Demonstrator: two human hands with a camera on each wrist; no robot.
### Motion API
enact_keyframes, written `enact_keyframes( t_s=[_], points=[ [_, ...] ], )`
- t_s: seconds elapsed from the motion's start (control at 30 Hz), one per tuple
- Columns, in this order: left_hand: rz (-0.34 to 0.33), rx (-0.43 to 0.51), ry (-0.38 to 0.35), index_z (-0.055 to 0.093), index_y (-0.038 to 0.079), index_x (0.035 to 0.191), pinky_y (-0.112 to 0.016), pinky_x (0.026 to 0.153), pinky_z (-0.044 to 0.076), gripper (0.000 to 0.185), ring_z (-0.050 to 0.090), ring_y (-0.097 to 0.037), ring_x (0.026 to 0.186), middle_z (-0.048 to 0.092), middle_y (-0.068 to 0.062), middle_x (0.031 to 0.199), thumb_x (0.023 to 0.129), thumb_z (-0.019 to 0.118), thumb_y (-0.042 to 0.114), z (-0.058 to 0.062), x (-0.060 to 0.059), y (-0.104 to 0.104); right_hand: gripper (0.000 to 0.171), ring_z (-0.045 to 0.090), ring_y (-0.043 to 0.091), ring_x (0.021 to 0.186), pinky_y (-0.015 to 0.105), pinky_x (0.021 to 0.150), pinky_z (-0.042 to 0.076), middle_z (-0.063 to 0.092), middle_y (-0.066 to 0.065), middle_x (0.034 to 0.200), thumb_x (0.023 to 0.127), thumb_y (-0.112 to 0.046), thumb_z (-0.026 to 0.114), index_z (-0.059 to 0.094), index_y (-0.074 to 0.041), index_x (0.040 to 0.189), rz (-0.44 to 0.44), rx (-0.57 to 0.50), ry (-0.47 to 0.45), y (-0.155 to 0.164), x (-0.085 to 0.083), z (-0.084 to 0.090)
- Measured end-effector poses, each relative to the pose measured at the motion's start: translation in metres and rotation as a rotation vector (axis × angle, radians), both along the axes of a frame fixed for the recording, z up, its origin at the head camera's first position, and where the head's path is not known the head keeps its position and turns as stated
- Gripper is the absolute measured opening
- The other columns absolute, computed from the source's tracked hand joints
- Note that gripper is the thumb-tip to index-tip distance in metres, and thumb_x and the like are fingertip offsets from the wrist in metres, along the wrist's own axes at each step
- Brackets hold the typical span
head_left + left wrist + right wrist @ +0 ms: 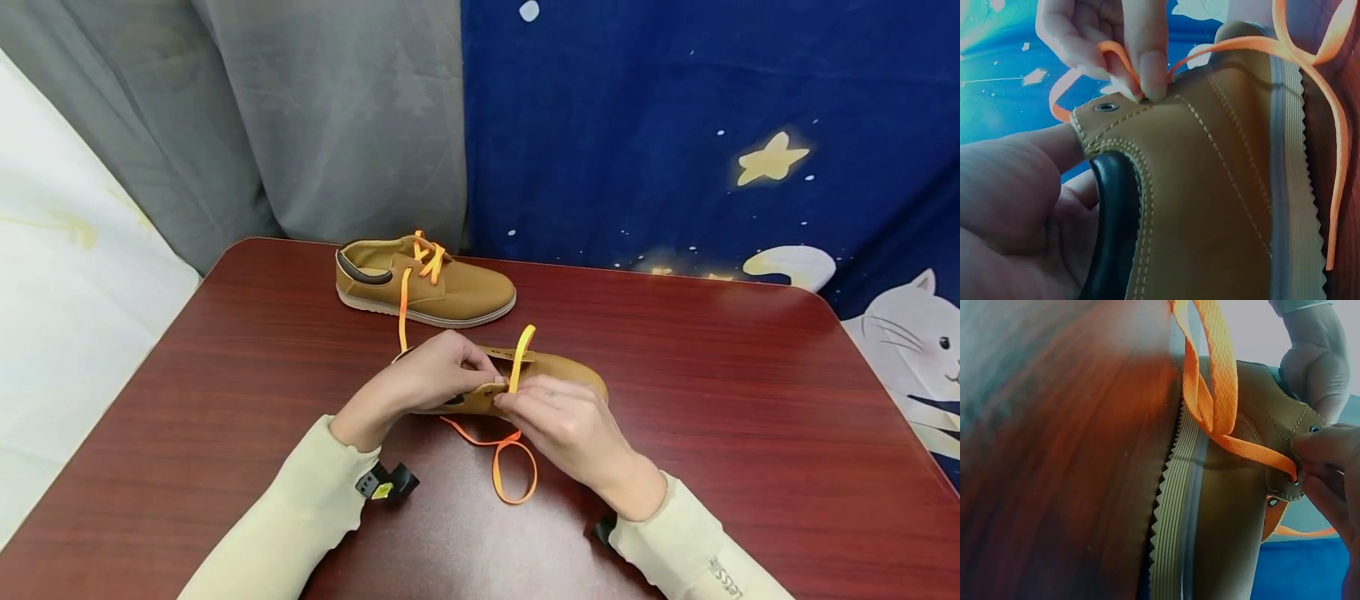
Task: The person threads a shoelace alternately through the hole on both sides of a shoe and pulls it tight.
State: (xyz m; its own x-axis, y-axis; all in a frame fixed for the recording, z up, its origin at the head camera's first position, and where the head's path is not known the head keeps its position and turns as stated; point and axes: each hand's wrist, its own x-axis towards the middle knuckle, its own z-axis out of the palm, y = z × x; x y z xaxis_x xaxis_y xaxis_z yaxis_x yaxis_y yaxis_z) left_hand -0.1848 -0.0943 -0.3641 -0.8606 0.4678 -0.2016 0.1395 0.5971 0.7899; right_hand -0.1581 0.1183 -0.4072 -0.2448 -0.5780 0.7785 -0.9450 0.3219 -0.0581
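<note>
the tan shoe [551,371] lies on its side near the middle of the tabletop [750,400], its ribbed sole [1175,537] turned toward the near edge. the left hand [431,371] grips it at the heel end, fingers curled round the dark padded collar [1113,231] and the flap with the metal eyelet [1107,107]. the right hand [573,425] pinches the orange lace [520,358] between thumb and fingertip right at an eyelet on the shoe's upper edge (the right wrist view shows the lace running into the hole just under the fingers [1329,450]). one end of the lace stands up above the hands, and the rest trails down onto the tabletop in a loose loop [513,467] toward the near edge, between the two cream sleeves [300,508].

behind, closer to the far edge, a second tan shoe [423,283] stands upright on its sole, toe to the right, already threaded with an orange lace whose one end hangs down over its side. past the far edge hang a grey curtain [322,117] and a blue cloth with stars and a cat [712,125].
</note>
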Motion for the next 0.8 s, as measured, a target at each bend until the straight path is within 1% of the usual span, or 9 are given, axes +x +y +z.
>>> enact_keyframes(
  t_s=[0.1, 0.17, 0.27, 0.33, 0.43, 0.53, 0.63, 0.7, 0.8],
  points=[
    [0.043, -0.004, 0.013, 0.08, 0.014, 0.088, -0.024, 0.06, 0.035, 0.014, 0.042, -0.007, 0.061, 0.062, 0.01, 0.071, 0.092, 0.07, 0.022, 0.0, 0.001, 0.002, 0.02, 0.072, 0.009, 0.079, 0.023, 0.074, 0.058, 0.076, -0.001, 0.084, 0.101, -0.016, 0.06, 0.076, -0.007, 0.093, -0.005, 0.01, -0.013, 0.0, 0.0, 0.0],
    [0.068, -0.005, 0.014, 0.08, 0.015, 0.087, -0.024, 0.06, 0.037, 0.014, 0.045, -0.008, 0.062, 0.063, 0.01, 0.071, 0.092, 0.071, 0.025, 0.001, 0.002, 0.002, 0.015, 0.072, 0.009, 0.079, 0.023, 0.074, 0.058, 0.076, -0.001, 0.085, 0.099, -0.015, 0.064, 0.077, -0.008, 0.094, -0.01, 0.01, -0.02, 0.0, 0.0, 0.001],
    [0.091, 0.001, 0.007, 0.079, 0.015, 0.087, -0.024, 0.056, 0.036, 0.016, 0.044, -0.008, 0.059, 0.057, 0.009, 0.065, 0.093, 0.071, 0.027, 0.003, 0.004, 0.002, 0.007, 0.073, 0.01, 0.08, 0.025, 0.074, 0.059, 0.077, -0.001, 0.086, 0.092, -0.011, 0.073, 0.077, -0.008, 0.096, -0.01, -0.003, -0.03, 0.0, 0.0, 0.003],
    [0.1, 0.006, 0.009, 0.079, 0.015, 0.087, -0.024, 0.052, 0.032, 0.015, 0.04, -0.009, 0.054, 0.051, 0.008, 0.061, 0.094, 0.069, 0.025, 0.004, 0.004, 0.002, 0.012, 0.074, 0.011, 0.081, 0.025, 0.074, 0.059, 0.078, -0.001, 0.088, 0.086, -0.007, 0.078, 0.077, -0.008, 0.098, 0.002, -0.017, -0.04, 0.0, 0.0, 0.004],
    [0.119, 0.014, 0.021, 0.078, 0.014, 0.088, -0.024, 0.053, 0.033, 0.016, 0.04, -0.009, 0.056, 0.054, 0.008, 0.063, 0.096, 0.068, 0.023, 0.005, 0.004, 0.002, 0.02, 0.073, 0.011, 0.08, 0.025, 0.073, 0.058, 0.078, 0.001, 0.088, 0.081, -0.004, 0.081, 0.077, -0.006, 0.1, 0.046, -0.048, -0.06, 0.001, -0.001, 0.006],
    [0.146, 0.024, 0.032, 0.076, 0.012, 0.088, -0.025, 0.056, 0.034, 0.018, 0.041, -0.01, 0.06, 0.057, 0.008, 0.066, 0.097, 0.067, 0.024, 0.004, 0.003, 0.001, 0.017, 0.071, 0.011, 0.077, 0.024, 0.07, 0.057, 0.077, 0.002, 0.087, 0.085, -0.007, 0.078, 0.076, -0.005, 0.102, 0.097, -0.09, -0.087, 0.002, -0.002, 0.009],
    [0.173, 0.047, 0.017, 0.073, 0.01, 0.088, -0.026, 0.056, 0.033, 0.021, 0.042, -0.01, 0.061, 0.057, 0.006, 0.064, 0.099, 0.065, 0.025, 0.004, 0.003, 0.0, 0.019, 0.07, 0.012, 0.071, 0.023, 0.066, 0.057, 0.076, 0.006, 0.084, 0.092, -0.015, 0.072, 0.074, 0.001, 0.103, 0.121, -0.178, -0.115, 0.003, -0.002, 0.011],
    [0.189, 0.073, -0.001, 0.071, 0.009, 0.089, -0.025, 0.056, 0.037, 0.022, 0.046, -0.009, 0.062, 0.059, 0.005, 0.064, 0.1, 0.063, 0.026, 0.005, 0.003, 0.0, 0.023, 0.069, 0.012, 0.065, 0.022, 0.062, 0.056, 0.075, 0.006, 0.079, 0.095, -0.019, 0.069, 0.072, 0.003, 0.1, 0.09, -0.248, -0.133, 0.004, -0.003, 0.011],
    [0.203, 0.119, -0.024, 0.07, 0.007, 0.093, -0.023, 0.059, 0.043, 0.021, 0.055, -0.007, 0.065, 0.068, 0.003, 0.07, 0.102, 0.061, 0.024, 0.006, 0.003, -0.001, 0.018, 0.064, 0.007, 0.056, 0.018, 0.055, 0.052, 0.071, 0.002, 0.067, 0.096, -0.017, 0.067, 0.068, -0.001, 0.086, -0.058, -0.33, -0.234, 0.01, -0.004, 0.012]
  ],
)
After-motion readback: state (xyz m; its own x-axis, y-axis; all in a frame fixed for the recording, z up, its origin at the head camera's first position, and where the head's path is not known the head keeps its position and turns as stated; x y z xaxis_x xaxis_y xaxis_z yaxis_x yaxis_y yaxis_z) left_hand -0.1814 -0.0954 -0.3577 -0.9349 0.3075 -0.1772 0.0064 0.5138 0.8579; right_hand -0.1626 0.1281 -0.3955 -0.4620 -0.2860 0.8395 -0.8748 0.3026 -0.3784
